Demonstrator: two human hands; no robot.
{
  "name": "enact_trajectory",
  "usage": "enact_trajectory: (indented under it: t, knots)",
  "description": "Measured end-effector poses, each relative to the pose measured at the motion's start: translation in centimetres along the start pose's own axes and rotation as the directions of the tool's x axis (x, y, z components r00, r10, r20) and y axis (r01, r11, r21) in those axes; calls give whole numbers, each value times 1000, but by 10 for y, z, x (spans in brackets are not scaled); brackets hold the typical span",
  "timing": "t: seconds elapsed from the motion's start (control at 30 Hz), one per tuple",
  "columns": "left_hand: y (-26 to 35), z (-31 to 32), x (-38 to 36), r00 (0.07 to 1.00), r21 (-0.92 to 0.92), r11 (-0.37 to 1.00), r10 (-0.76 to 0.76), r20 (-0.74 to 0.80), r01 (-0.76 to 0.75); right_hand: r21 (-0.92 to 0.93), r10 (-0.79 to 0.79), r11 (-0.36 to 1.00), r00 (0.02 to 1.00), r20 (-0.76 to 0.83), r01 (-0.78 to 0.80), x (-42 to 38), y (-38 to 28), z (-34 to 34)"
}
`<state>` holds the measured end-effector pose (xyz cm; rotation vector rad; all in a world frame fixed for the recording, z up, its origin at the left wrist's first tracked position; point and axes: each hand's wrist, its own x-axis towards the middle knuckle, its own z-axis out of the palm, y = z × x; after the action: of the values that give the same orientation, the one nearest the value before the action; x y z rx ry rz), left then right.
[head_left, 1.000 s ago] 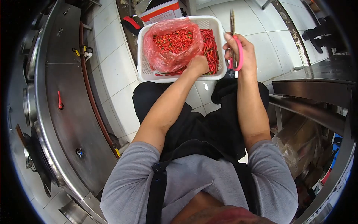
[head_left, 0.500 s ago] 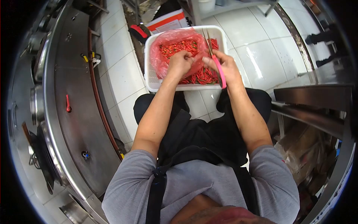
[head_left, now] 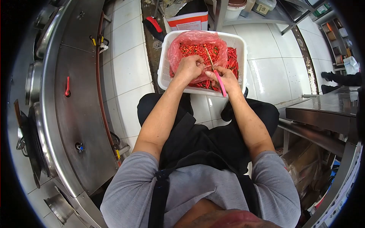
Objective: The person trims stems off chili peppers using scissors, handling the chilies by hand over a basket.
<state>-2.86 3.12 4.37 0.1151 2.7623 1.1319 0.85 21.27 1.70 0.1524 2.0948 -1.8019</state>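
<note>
Pink-handled scissors [head_left: 219, 81] are in my right hand [head_left: 229, 80], their blades pointing away from me over a red plastic bag [head_left: 175, 49]. My left hand [head_left: 189, 69] is closed in a pinch above the bag's near side; whatever is between its fingertips is too small to make out. Inside the bag lie many small red chili peppers [head_left: 192, 49], some with green stems. The bag rests in a white perforated plastic basket [head_left: 162, 76], where longer loose red chilies [head_left: 232, 60] lie to the right of the bag and in front of it.
The basket stands on white floor tiles [head_left: 266, 72], just beyond my knees. A steel stove counter [head_left: 87, 121] runs along the left and a steel table [head_left: 323, 104] stands on the right. Behind the basket are an orange-and-white package [head_left: 189, 23] and a black-and-red object [head_left: 153, 26].
The view has shifted, so the basket appears farther right. My hands have come closer together, and the scissor blades now slant left over the bag.
</note>
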Motion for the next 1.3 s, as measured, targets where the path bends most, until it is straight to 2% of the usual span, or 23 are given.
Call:
enact_trajectory:
  t: [0.07, 0.13, 0.2, 0.27, 0.3, 0.37, 0.43, 0.5, 0.53, 0.6, 0.7, 0.77, 0.8, 0.87, 0.97, 1.13, 1.23, 1.3]
  knots:
    - [-3, 0, 0, 1000, 29, 1000, -4, 2, 4, -62, 119, 991, 992, 49, -115, 3, -4, 2]
    - [-9, 3, 2, 1000, 58, 998, -6, 5, 6, -62, 135, 989, 989, 63, -131, 3, -8, 5]
    - [-16, 6, 7, 999, 197, 980, -16, -41, 23, -66, 147, 988, 986, 78, -142, 1, -14, 6]
    - [-21, 5, 10, 998, 219, 975, -31, -47, 41, -156, 203, 969, 976, 75, -190, -2, -20, 6]
    - [-19, 2, 9, 997, 236, 970, -50, -57, 62, -156, 204, 969, 976, 75, -190, -5, -20, 7]
    - [-14, -2, 9, 992, 184, 977, -98, -74, 110, -39, 161, 987, 984, 72, -159, -8, -18, 9]
    - [-12, -2, 8, 985, 131, 978, -149, -90, 160, -64, 126, 990, 990, 64, -122, -6, -7, 9]
    - [-11, 3, 7, 994, 108, 993, -34, -106, 45, -87, 91, 992, 994, 53, -86, -6, -3, 8]
    - [-10, 5, 7, 994, 105, 993, -34, -107, 45, -68, 76, 995, 995, 66, -71, -7, -3, 7]
    - [-8, 10, 4, 996, 131, 987, 91, -24, -87, -51, 63, 997, 995, 82, -59, -7, 0, 4]
    - [-6, 10, 3, 993, 100, 988, 118, 20, -120, -7, 63, 998, 997, 42, -63, -5, 3, 1]
    - [-6, 9, 2, 994, 110, 988, 107, 22, -109, -41, 163, 986, 984, 77, -161, -6, -4, -1]
    - [-7, 9, 3, 996, 117, 989, 93, 18, -94, -33, 162, 987, 984, 71, -160, -6, -4, 0]
    - [-11, 11, 3, 996, 156, 984, 89, 6, -89, -129, 145, 982, 988, 61, -136, -6, -3, 2]
    - [-21, 13, 7, 999, 202, 979, 45, -30, -38, -113, 197, 976, 977, 79, -188, -8, -4, 1]
    - [-19, 5, 10, 998, 190, 980, -53, -44, 61, -73, 161, 985, 985, 58, -156, -12, -8, -1]
    - [-10, 7, 7, 998, 183, 983, 0, -68, 13, -65, 134, 989, 989, 70, -129, -11, -5, 0]
    - [-12, 10, 5, 997, 104, 992, 80, -21, -78, -74, 117, 991, 990, 75, -111, -9, 0, 1]
